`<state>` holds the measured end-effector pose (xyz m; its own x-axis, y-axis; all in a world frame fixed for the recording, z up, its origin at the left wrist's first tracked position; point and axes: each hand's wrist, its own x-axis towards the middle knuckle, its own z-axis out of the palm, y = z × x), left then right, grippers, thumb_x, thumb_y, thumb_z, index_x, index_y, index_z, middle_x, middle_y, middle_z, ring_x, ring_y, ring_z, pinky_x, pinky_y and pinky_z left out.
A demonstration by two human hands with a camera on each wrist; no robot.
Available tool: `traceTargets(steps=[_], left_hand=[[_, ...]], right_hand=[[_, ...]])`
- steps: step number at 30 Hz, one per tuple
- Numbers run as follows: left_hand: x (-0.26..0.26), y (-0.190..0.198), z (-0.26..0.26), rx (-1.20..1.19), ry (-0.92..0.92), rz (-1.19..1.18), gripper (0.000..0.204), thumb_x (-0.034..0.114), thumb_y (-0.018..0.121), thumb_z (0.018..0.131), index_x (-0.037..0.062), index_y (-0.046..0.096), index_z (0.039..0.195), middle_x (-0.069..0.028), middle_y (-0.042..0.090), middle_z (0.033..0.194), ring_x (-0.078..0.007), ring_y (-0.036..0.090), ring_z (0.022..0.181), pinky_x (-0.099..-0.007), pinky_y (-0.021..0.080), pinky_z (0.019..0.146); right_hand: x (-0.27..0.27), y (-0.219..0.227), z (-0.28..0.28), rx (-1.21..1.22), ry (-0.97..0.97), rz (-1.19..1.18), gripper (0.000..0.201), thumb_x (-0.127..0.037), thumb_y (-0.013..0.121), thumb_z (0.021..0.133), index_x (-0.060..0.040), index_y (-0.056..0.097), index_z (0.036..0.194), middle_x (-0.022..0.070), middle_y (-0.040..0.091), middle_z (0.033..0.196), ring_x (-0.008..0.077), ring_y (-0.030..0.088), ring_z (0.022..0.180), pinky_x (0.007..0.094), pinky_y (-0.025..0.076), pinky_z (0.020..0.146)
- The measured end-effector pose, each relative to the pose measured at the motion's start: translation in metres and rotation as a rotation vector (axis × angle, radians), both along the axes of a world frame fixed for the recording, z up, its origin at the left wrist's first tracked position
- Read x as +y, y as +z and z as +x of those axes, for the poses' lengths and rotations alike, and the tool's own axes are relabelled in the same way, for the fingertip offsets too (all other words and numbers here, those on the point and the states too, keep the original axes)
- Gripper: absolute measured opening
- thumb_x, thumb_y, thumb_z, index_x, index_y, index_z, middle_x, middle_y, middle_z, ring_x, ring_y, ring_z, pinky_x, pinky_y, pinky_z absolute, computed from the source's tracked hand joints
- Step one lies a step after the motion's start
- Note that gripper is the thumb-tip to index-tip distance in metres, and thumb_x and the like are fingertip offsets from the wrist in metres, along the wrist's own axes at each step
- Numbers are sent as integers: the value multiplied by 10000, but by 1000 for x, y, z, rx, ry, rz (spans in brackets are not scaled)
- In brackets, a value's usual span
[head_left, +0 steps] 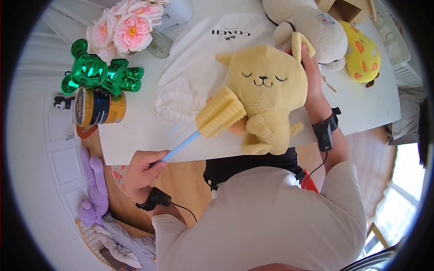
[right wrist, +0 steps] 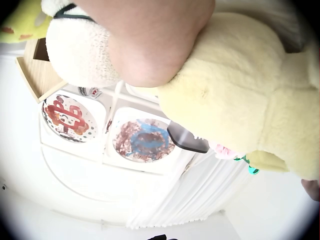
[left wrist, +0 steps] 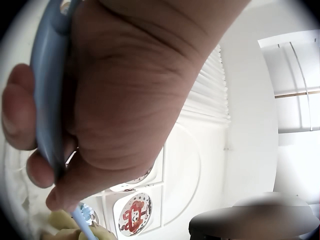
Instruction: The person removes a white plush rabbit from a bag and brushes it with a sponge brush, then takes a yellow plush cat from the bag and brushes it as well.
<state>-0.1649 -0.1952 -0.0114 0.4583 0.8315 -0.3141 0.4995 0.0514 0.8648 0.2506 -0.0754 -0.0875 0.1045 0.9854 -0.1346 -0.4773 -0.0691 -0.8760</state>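
A pale yellow plush toy [head_left: 266, 77] with closed stitched eyes is held upright over the white table's near edge. My right hand [head_left: 312, 74] grips it at the side of its head, by one ear; in the right wrist view the plush [right wrist: 230, 85] fills much of the right side. My left hand [head_left: 144, 169] holds the blue handle [head_left: 181, 145] of a sponge brush, fingers curled round it, also in the left wrist view [left wrist: 120, 90]. The yellow sponge head [head_left: 220, 113] overlaps the plush's side in the head view; whether they touch I cannot tell. A skin-toned shape shows behind the sponge, unclear.
On the table [head_left: 357, 108] lies a white cloth bag [head_left: 194, 58] with printed letters. To the left are a green shiny bear figure [head_left: 90, 70], a yellow-and-dark tub [head_left: 101, 107] and pink flowers [head_left: 131, 31]. A white plush [head_left: 316, 36] and a yellow spotted plush [head_left: 363, 54] sit back right.
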Motion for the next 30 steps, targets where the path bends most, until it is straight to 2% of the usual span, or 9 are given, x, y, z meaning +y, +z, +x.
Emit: traceTargets(steps=[4, 7, 10, 13, 14, 17, 20, 23, 30], left_hand=[[6, -3, -2, -84, -298, 151, 264, -12, 558, 870, -42, 637, 1120, -25, 535, 600, -58, 467, 453, -223, 344, 421], [-2, -10, -6, -133, 193, 67, 246, 2, 567, 871, -35, 640, 1103, -33, 524, 598, -58, 481, 473, -234, 357, 438], [1, -7, -3, -69, 208, -86, 231, 21, 580, 870, -39, 643, 1084, -47, 524, 597, -63, 499, 491, -244, 369, 456], [8, -3, -5, -69, -192, -215, 232, 30, 583, 872, -48, 643, 1081, -37, 538, 605, -66, 492, 485, -235, 373, 460], [11, -9, -4, -138, -319, -45, 220, 38, 582, 877, -58, 645, 1064, -31, 555, 619, -76, 477, 460, -238, 365, 448], [1, -23, -19, -267, -123, -37, 220, 42, 565, 893, -36, 646, 1082, -20, 559, 620, -66, 471, 453, -230, 357, 443], [1, -34, -18, -294, 179, 1, 233, 45, 539, 913, -11, 635, 1117, 5, 527, 593, -49, 462, 450, -211, 356, 439], [8, -46, -18, -251, 224, 3, 247, 101, 545, 929, -8, 614, 1140, 14, 515, 583, -56, 460, 436, -213, 357, 432], [11, -78, -13, -240, 240, -100, 251, 67, 493, 937, 17, 618, 1148, 35, 454, 565, -41, 399, 435, -211, 324, 434]], right_hand=[[0, 0, -2, 21, -27, -5, 424, -382, 398, 1010, -16, 607, 963, 27, 620, 786, 98, 588, 665, 234, 486, 619], [-1, 2, 0, -22, -23, -47, 396, -348, 367, 1023, -32, 596, 951, 38, 621, 801, 101, 589, 694, 251, 495, 649], [-2, 3, -2, -28, -36, -41, 409, -368, 386, 1015, -26, 598, 943, 38, 620, 778, 104, 589, 664, 250, 498, 626], [0, -5, 0, -37, -31, -29, 420, -378, 401, 1009, -18, 605, 938, 41, 624, 767, 112, 596, 643, 244, 497, 592], [2, -8, 0, -1, -49, -49, 426, -376, 399, 1009, -14, 613, 939, 52, 636, 771, 121, 615, 646, 240, 506, 582], [5, -14, 2, 11, -69, -56, 430, -377, 395, 1010, -11, 614, 962, 64, 647, 792, 130, 632, 667, 249, 523, 596], [5, -17, 2, 11, -47, -21, 439, -388, 378, 1012, -8, 599, 1005, 72, 650, 815, 140, 640, 684, 261, 533, 614], [5, -18, 4, 6, -16, 7, 442, -393, 369, 1013, -6, 582, 1039, 76, 649, 846, 146, 642, 713, 272, 534, 636], [4, -16, 3, 85, 25, -2, 445, -396, 368, 1012, 1, 565, 1061, 90, 643, 922, 176, 646, 796, 304, 535, 711]])
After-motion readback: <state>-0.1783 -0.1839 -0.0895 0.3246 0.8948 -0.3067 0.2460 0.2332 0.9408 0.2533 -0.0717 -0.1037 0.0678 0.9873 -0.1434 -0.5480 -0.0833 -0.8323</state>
